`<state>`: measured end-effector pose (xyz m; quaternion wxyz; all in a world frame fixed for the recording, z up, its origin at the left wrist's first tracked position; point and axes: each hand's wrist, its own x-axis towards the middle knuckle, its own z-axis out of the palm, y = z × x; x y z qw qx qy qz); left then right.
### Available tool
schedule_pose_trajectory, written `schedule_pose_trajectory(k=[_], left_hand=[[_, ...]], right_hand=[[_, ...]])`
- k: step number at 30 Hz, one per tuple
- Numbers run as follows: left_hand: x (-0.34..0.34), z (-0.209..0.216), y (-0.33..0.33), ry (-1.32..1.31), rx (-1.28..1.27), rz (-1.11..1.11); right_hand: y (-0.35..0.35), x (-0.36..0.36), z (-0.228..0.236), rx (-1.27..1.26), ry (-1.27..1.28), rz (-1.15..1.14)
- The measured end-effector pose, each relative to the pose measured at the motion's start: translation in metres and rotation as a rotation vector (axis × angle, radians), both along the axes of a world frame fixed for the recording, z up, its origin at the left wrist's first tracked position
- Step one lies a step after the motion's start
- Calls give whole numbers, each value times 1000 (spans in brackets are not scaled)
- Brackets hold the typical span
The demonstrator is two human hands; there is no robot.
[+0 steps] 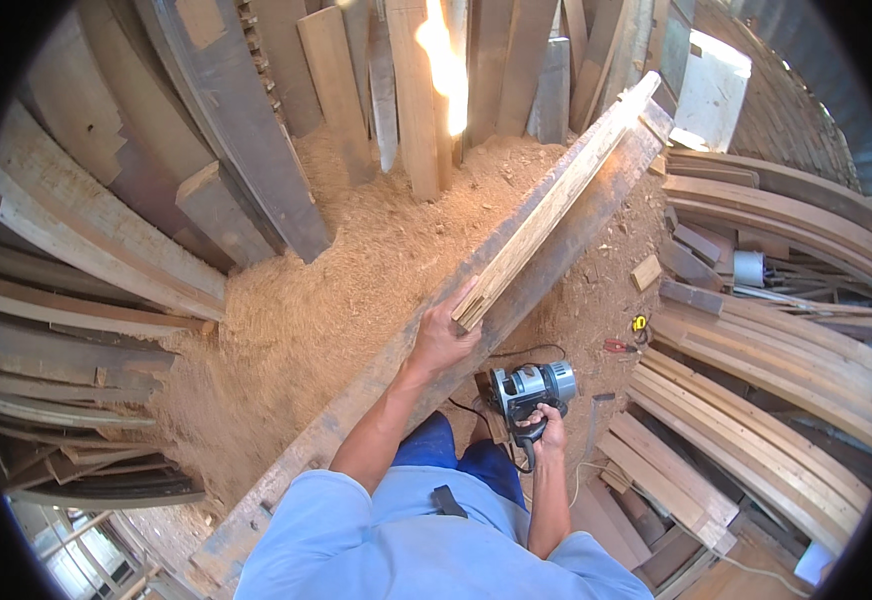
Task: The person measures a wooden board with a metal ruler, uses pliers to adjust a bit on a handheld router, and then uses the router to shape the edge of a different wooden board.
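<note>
My left hand (444, 338) is wrapped around the near end of a long, narrow wooden board (546, 220). The board lies lengthwise along a thick, worn wooden beam (581, 235) that runs diagonally from lower left to upper right. Low on the right, beside the beam, my right hand (548, 428) grips the black handle of a corded electric planer (531, 385) with a silver-grey body and a round motor housing. The planer is apart from the board. Its underside cannot be made out.
Sawdust and shavings (376, 260) cover the ground beyond the beam. Planks (326, 80) lean upright at the back and left. Stacked lumber (756, 400) fills the right side. A yellow tape measure (640, 323), red-handled pliers (618, 346) and a small wood block (646, 272) lie right of the beam.
</note>
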<state>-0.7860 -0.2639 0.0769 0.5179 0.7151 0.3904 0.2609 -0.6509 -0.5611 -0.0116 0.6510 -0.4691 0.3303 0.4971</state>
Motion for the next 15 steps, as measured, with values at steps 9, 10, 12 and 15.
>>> schedule_pose_trajectory(k=[9,10,12,15], left_hand=[[2,-2,-18,65,-124,69],[4,-4,-20,38,-109,85],[6,-7,-25,38,-96,97],[9,-4,-28,86,-81,99]], right_hand=[[-24,48,-32,31,147,-56],[-27,54,-34,28,148,-48],[-33,64,-36,23,152,-36],[-34,78,-30,8,157,-44]])
